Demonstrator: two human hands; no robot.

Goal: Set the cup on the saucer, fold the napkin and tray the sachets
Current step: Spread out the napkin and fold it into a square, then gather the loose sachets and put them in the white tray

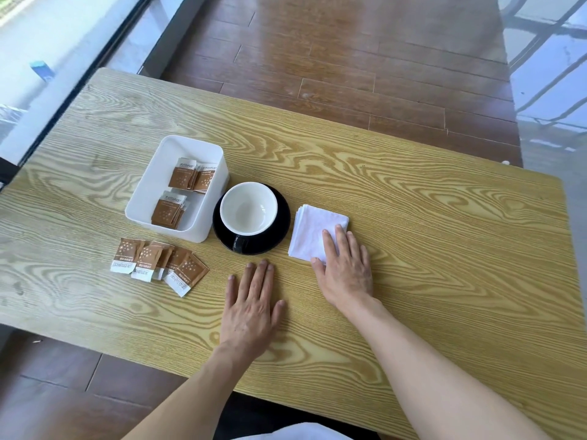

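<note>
Now the tray (149, 182) holds 2 sachet stacks (182, 192); cup (248, 208) sits on saucer (279, 230); both hands' fingers flat, apart.

A yellow wood-grain tabletop (413, 192) fills the middle. Reddish-brown plank floor (365, 58) runs toward 12 o'clock, with a dark-framed window (63, 52) at 10 o'clock and glossy grey reflective flooring (546, 74) at 2 o'clock, daylit.

- A wooden table (413, 185) with a light yellow grain pattern fills most of the view.
- A dark brown plank floor (349, 58) lies beyond the table's far edge.
- A window (47, 42) with a dark frame runs along the left side.
- Glass panels (549, 74) stand at the right.
</note>
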